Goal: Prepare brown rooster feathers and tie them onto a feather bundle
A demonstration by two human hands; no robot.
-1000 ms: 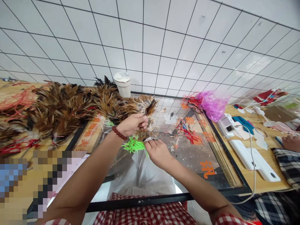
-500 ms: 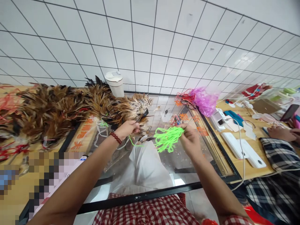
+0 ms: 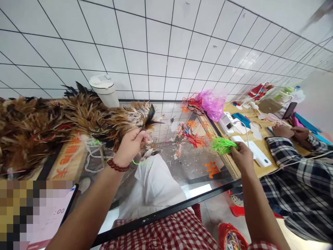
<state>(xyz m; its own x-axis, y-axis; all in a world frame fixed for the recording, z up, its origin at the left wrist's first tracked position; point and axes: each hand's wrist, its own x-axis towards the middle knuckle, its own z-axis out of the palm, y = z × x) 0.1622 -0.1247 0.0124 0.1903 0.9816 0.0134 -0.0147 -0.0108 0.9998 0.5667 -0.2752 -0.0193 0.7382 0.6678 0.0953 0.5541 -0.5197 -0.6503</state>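
My left hand (image 3: 132,146), with a dark red bead bracelet (image 3: 118,166) at its wrist, is closed in a pinch over the glass table. A bright green string (image 3: 142,163) trails out below its fingers. Just beyond those fingers a dark feather (image 3: 150,117) sticks up at the end of a pile of brown feathers (image 3: 127,118). Out to the right, my right hand (image 3: 241,154) grips a bundle of bright green strings (image 3: 222,145); the loose ends point left.
A white lidded cup (image 3: 106,91) stands behind the feathers. Red cords (image 3: 192,101) and a pink plastic bag (image 3: 212,104) lie at the back. White power banks (image 3: 256,152) sit at the right, near another person's plaid sleeve (image 3: 288,152). A phone (image 3: 56,215) lies front left.
My right hand has carried the green bundle to the right, away from my left hand. My left hand stays near the feathers with the string. The view has turned to the right.
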